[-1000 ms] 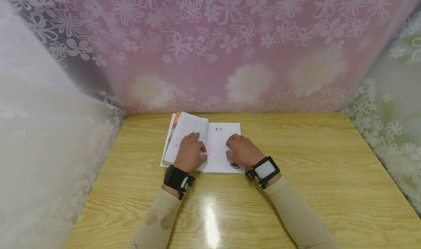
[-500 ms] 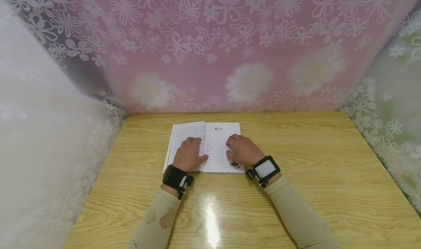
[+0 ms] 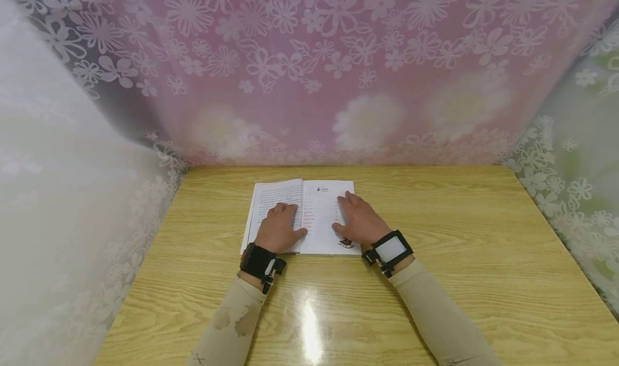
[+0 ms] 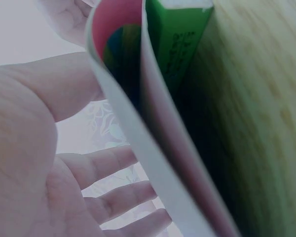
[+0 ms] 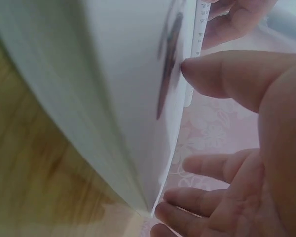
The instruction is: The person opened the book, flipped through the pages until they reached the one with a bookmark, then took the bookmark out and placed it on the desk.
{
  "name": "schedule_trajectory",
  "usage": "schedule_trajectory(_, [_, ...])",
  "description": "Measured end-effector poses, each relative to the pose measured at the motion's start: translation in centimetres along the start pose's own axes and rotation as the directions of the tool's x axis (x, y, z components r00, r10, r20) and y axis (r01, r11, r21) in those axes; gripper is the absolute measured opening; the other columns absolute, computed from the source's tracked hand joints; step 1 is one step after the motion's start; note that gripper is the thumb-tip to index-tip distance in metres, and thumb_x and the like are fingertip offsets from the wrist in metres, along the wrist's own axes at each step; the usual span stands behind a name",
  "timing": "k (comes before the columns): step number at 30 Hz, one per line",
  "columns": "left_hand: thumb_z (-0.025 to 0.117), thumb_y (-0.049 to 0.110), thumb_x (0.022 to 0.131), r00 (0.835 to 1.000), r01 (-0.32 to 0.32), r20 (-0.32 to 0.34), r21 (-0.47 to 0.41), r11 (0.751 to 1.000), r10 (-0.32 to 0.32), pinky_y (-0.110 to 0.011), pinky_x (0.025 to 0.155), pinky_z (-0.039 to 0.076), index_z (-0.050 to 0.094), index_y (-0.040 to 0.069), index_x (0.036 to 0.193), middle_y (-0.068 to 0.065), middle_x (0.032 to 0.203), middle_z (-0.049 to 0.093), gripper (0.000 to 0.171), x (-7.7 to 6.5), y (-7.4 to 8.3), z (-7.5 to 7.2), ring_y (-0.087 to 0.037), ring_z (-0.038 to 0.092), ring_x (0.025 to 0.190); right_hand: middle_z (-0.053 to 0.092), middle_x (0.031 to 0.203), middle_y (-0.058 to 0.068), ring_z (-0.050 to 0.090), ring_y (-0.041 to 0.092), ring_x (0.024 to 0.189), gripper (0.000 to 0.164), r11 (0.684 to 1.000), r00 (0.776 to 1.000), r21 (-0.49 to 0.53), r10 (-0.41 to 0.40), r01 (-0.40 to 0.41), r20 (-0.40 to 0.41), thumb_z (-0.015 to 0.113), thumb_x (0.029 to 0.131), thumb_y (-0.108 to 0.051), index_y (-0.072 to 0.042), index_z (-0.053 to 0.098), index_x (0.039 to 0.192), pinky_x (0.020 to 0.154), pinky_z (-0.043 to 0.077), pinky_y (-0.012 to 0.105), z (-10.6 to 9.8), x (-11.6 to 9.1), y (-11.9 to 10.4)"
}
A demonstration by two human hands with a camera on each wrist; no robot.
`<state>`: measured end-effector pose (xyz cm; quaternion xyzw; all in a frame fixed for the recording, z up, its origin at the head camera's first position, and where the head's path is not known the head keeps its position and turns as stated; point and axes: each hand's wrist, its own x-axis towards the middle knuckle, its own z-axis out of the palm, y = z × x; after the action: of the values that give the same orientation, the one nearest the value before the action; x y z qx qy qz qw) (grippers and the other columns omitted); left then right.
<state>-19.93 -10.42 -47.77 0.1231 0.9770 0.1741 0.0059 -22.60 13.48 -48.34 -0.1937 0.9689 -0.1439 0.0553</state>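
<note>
Open book under two hands; clock directions are read from the book's centre, with 12 at the table's far edge. The book (image 3: 315, 211) lies on the table (image 3: 435, 301), toward 11 o'clock from the table's middle. The left hand (image 3: 278, 229), at 8 o'clock, rests on the left page (image 3: 278, 192) with relaxed, spread fingers; its thumb points toward 4 and reaches past the gutter onto the right page (image 3: 323, 207). The right hand (image 3: 361, 220), at 3 o'clock, lies over the outer edge, fingers loosely spread and pointing toward 11, thumb on the page just above the drawing (image 3: 345, 243) at 4 o'clock. Neither hand grips anything. In the left wrist view a pink-lined cover (image 4: 123, 94) bows away from the green spine (image 4: 180, 42).

The step in hand appears to be holding the spread flat. Turning a leaf would call for the right fingertips to separate one sheet at 3 o'clock and carry it toward 9, with the left hand giving way to receive it.
</note>
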Motion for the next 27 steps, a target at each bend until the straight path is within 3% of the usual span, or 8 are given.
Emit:
schedule_trajectory(19, [0.069, 0.042, 0.086, 1.000, -0.007, 0.007, 0.003, 1.000, 0.007, -0.047, 0.092, 0.043, 0.048, 0.005, 0.140, -0.019, 0.133, 0.047, 0.069, -0.17, 0.22, -0.19, -0.038, 0.047, 0.120, 0.037, 0.147, 0.020, 0.031, 0.031, 0.137, 0.091, 1.000, 1.000, -0.012, -0.004, 0.004, 0.004, 0.064, 0.087, -0.048, 0.002, 0.024, 0.151, 0.112, 0.016, 0.043, -0.39, 0.20, -0.11])
schedule_trajectory(27, [0.067, 0.042, 0.087, 1.000, -0.007, 0.013, 0.025, 1.000, 0.007, -0.048, 0.094, 0.042, 0.047, 0.005, 0.141, -0.020, 0.134, 0.045, 0.069, -0.13, 0.15, 0.08, -0.038, 0.045, 0.122, 0.051, 0.134, 0.017, 0.047, 0.032, 0.122, 0.082, 0.993, 1.000, 0.118, -0.014, 0.017, -0.028, 0.071, 0.084, -0.038, -0.006, 0.033, 0.150, 0.099, 0.039, 0.045, -0.90, 0.02, -0.26])
